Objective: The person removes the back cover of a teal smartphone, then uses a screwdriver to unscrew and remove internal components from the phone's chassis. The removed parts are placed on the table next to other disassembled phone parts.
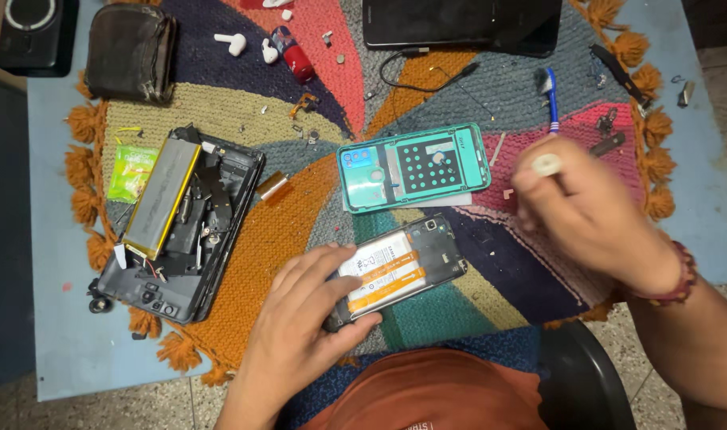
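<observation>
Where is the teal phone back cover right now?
In the head view, the teal back cover lies inside-up at the mat's centre, just above the opened phone that the left hand steadies, and left of the right hand.

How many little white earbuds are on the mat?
2. One earbud lies near the mat's top, right of the brown pouch; the other earbud lies beside the red case.
</observation>
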